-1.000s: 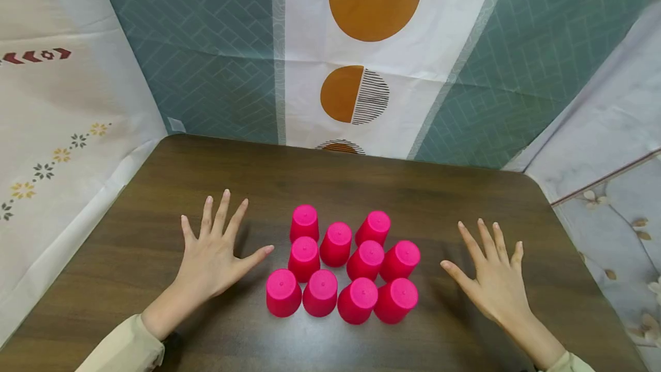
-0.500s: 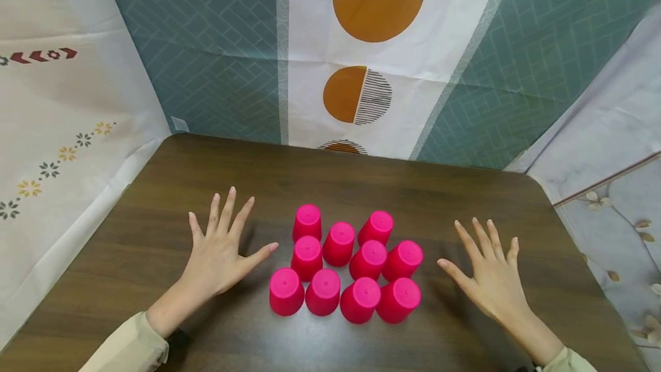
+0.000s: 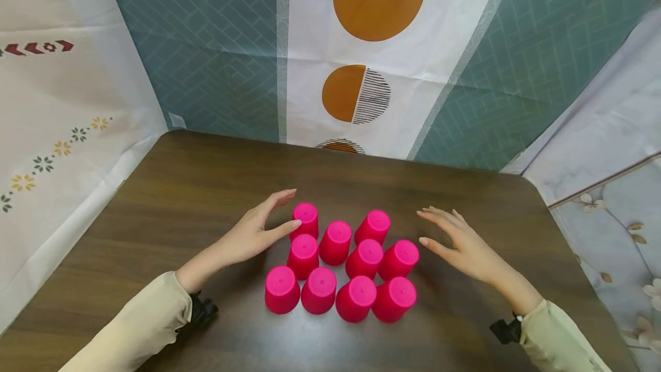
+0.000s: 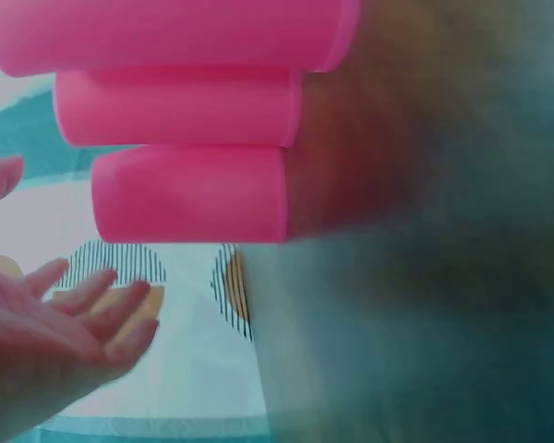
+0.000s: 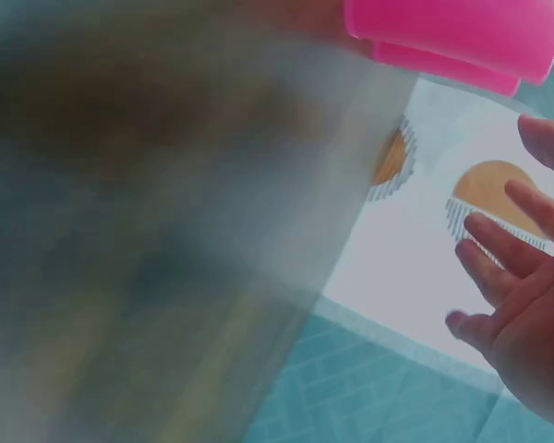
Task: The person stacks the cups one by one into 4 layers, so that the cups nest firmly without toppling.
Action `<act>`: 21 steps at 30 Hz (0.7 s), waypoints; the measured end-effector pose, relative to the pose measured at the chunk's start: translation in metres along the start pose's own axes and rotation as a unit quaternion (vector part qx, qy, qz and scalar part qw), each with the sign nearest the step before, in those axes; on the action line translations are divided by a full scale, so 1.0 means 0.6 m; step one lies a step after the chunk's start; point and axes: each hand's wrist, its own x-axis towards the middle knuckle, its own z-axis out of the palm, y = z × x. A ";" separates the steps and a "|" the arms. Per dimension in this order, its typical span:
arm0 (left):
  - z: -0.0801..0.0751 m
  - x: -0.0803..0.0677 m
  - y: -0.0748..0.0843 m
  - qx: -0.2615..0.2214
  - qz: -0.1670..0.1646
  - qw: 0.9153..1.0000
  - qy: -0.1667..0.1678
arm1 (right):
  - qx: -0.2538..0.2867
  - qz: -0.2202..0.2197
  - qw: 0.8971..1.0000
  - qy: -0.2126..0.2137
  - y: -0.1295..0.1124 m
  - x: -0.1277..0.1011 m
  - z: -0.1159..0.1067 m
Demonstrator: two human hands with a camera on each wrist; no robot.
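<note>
Several bright pink cups stand upside down in a loose cluster on the dark wooden table. My left hand is beside the back-left cup, its thumb overlapping that cup in the head view. In the left wrist view the fingers of the left hand are spread and relaxed, apart from the row of cups. To the right of the cluster, my right hand hovers with extended fingers near the right-hand cup. The right wrist view has nothing in the right hand, below a pink cup.
The wooden table reaches back to a teal and white patterned cloth. Pale printed cloths hang at the left and right. Dark wrist cameras sit at the left cuff and right cuff.
Both hands, earlier spread flat-palmed on either side, have turned inward and moved toward the cups. The left hand has come right up to the back-left cup. The cups keep their arrangement.
</note>
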 end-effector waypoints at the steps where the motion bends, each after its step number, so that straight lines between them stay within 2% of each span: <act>1: 0.000 0.008 0.002 0.000 0.010 1.000 -0.003 | 0.008 -0.006 1.000 -0.005 -0.001 0.012 -0.001; 7: 0.000 0.047 -0.003 -0.003 0.051 0.998 -0.040 | 0.073 -0.021 0.996 -0.041 -0.021 0.073 0.003; 12: -0.001 0.063 -0.010 -0.013 0.054 0.996 -0.075 | 0.134 -0.017 0.987 -0.082 -0.036 0.104 0.017; 17: -0.001 0.068 -0.016 0.006 0.054 0.996 -0.078 | 0.152 -0.035 0.981 -0.113 -0.042 0.122 0.027; 21: -0.003 0.070 -0.018 0.016 0.055 0.996 -0.065 | 0.160 -0.047 0.976 -0.140 -0.045 0.128 0.033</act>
